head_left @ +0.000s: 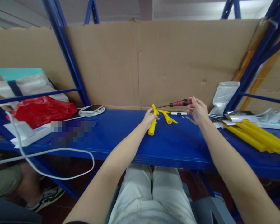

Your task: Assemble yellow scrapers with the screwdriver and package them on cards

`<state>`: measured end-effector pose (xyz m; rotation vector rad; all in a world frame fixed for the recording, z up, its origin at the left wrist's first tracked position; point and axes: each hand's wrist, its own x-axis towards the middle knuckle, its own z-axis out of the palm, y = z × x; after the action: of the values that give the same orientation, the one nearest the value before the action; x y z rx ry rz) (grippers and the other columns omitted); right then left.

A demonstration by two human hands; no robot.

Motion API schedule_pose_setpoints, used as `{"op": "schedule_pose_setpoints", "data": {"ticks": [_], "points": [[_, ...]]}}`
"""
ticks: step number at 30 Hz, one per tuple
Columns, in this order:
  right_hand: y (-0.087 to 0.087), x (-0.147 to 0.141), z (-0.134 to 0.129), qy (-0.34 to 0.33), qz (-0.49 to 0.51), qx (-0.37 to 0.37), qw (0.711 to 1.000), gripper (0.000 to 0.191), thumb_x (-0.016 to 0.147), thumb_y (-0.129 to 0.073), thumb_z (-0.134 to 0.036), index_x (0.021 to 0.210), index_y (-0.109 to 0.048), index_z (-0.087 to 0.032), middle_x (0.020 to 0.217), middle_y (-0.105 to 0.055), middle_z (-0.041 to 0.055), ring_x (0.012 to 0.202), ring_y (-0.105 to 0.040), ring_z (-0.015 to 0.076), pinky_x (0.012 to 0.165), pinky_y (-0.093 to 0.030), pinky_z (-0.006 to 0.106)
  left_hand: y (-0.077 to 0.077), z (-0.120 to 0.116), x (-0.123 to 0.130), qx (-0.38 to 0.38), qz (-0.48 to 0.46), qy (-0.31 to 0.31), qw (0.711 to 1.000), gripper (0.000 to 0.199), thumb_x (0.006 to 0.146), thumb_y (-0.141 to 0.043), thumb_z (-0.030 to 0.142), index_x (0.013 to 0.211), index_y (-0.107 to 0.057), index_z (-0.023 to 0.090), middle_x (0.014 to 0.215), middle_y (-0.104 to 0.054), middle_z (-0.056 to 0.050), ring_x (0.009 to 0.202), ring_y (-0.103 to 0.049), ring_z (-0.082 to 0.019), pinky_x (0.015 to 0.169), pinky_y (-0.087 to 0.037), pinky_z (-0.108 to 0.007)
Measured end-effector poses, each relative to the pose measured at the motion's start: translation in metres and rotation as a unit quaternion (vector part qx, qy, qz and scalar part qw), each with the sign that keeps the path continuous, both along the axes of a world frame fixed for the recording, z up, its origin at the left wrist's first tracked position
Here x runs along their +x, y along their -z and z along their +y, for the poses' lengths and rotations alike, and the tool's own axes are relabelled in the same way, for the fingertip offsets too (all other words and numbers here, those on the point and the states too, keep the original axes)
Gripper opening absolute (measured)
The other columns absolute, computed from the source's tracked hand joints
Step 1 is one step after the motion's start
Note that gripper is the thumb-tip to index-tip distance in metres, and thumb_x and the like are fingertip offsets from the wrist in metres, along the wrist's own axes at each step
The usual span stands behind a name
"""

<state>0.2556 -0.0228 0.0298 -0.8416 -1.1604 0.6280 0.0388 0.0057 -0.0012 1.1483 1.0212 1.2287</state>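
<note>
- The left hand (149, 118) has its grip closed around a yellow piece (151, 129) over the blue bench (121, 130).
- The right hand (198, 109) has its grip pinching the handle end of a red-and-black screwdriver (179, 103).
- The screwdriver's shaft reaches the yellow piece's upper part; contact cannot be told.
- Between the hands lies another yellow part (167, 118).

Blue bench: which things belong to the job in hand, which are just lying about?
Likely the job:
- yellow part in left hand
- screwdriver in right hand
- loose yellow part

Probably lying about:
- phone
- red bag
</note>
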Motion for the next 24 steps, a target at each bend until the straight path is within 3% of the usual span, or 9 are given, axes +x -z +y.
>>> {"op": "schedule_pose_setpoints", "data": {"ticks": [5, 12, 20, 24], "points": [[-0.003, -0.003, -0.001, -0.034, 0.035, -0.014, 0.999, 0.036, 0.078, -0.062, -0.055, 0.076, -0.048, -0.022, 0.058, -0.058, -0.0039, 0.046, -0.055, 0.0091, 0.043, -0.045, 0.021, -0.001, 0.000, -0.001, 0.001, -0.005, -0.006, 1.000, 0.066, 0.068, -0.049, -0.006, 0.127, -0.048, 0.025, 0.109, -0.063, -0.008, 0.058, -0.064, -0.011, 0.042, -0.039, -0.017], [-0.006, -0.007, -0.006, -0.020, 0.085, -0.009, 0.996, 0.044, 0.070, -0.071, -0.053, 0.068, -0.041, -0.021, 0.051, -0.048, -0.0079, 0.038, -0.049, 0.0070, 0.036, -0.040, 0.018, -0.003, -0.002, 0.000, 0.009, -0.001, 0.001, 1.000, 0.067, 0.069, -0.048, -0.006, 0.129, -0.044, 0.023, 0.117, -0.060, -0.010, 0.058, -0.064, -0.009, 0.039, -0.039, -0.016], [-0.008, -0.012, -0.009, 0.014, 0.126, -0.047, 0.991, 0.031, 0.076, -0.069, -0.043, 0.069, -0.049, -0.020, 0.040, -0.040, -0.0097, 0.031, -0.040, 0.0063, 0.031, -0.036, 0.018, -0.003, -0.001, -0.001, 0.013, 0.001, 0.004, 1.000, 0.068, 0.069, -0.048, -0.005, 0.130, -0.042, 0.022, 0.116, -0.061, -0.010, 0.058, -0.064, -0.010, 0.040, -0.039, -0.017], [-0.009, -0.013, -0.011, -0.018, 0.114, -0.050, 0.992, 0.032, 0.078, -0.065, -0.050, 0.077, -0.056, -0.019, 0.042, -0.044, -0.0078, 0.033, -0.045, 0.0074, 0.033, -0.037, 0.017, -0.002, 0.002, -0.001, 0.013, 0.000, -0.002, 1.000, 0.067, 0.069, -0.048, -0.005, 0.129, -0.043, 0.024, 0.116, -0.061, -0.009, 0.062, -0.066, -0.011, 0.041, -0.040, -0.017]]}}
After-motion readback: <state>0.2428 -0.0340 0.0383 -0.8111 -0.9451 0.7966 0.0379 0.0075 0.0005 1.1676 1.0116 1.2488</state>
